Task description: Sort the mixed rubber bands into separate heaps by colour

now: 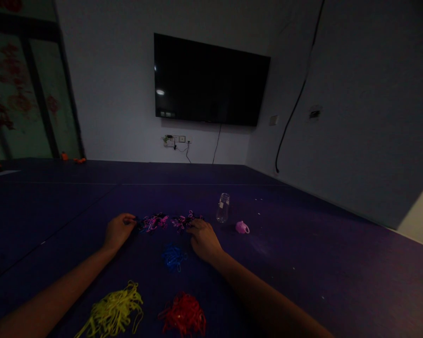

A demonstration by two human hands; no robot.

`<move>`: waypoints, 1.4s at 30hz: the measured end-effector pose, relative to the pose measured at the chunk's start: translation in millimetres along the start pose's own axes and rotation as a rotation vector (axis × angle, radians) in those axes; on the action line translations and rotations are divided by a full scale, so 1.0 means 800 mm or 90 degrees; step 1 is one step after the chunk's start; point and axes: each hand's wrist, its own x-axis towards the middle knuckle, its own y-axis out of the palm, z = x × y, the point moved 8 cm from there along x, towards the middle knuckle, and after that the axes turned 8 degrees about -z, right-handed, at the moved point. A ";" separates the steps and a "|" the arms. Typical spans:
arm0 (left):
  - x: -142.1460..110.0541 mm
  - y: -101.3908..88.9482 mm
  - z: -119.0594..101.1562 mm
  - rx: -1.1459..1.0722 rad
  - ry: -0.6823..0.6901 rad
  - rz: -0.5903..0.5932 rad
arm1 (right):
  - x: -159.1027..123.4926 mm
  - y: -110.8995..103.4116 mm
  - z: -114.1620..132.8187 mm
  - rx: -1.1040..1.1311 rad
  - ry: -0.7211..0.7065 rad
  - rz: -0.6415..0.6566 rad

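Two small heaps of mixed pink and black rubber bands lie side by side on the purple floor, a left heap (155,222) and a right heap (179,222). At the outer edge of the left one, my left hand (120,231) has its fingertips pinched together; what they hold is too dark to make out. My right hand (205,240) lies palm down with its fingers extended over the right heap's edge, touching it. Closer to me are a blue rubber band heap (174,257), a yellow heap (114,311) and a red heap (184,315).
Right of my right hand stands a clear, uncapped bottle (223,209), with a pink lid with a ring (242,227) beside it. Small pale scraps dot the floor. A large television (209,80) hangs on the far wall; small orange objects (79,160) sit far left.
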 end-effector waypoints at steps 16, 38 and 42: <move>-0.004 0.002 -0.009 0.013 0.058 -0.028 | -0.001 0.005 -0.001 -0.009 -0.005 0.011; -0.008 -0.004 -0.027 -0.010 0.118 -0.050 | -0.001 0.004 0.003 0.008 -0.023 -0.003; -0.014 0.006 -0.035 -0.012 0.138 0.001 | -0.001 0.002 0.005 0.011 -0.026 0.006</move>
